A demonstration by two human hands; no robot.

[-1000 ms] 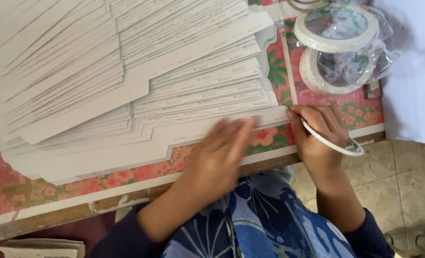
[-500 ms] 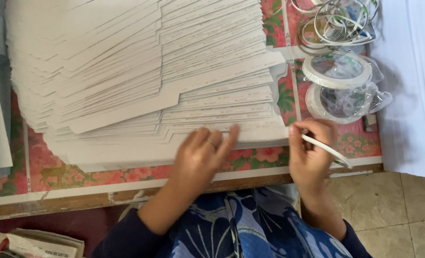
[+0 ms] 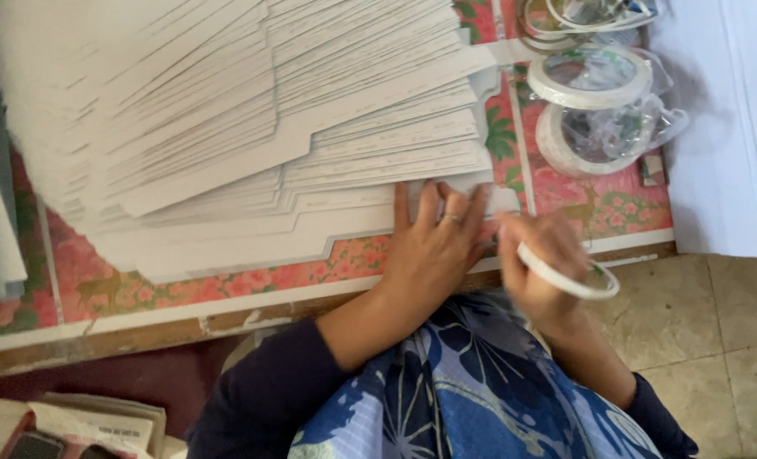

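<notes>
Two hands — left hand flat on card stack, right hand gripping tape roll.

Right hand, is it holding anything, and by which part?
Yes: the right hand grips a white tape roll, fingers around its ring at the left side.

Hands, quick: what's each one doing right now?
Left hand: open, fingers spread flat on the white card sheets.
Right hand: closed around a white tape roll.
</notes>
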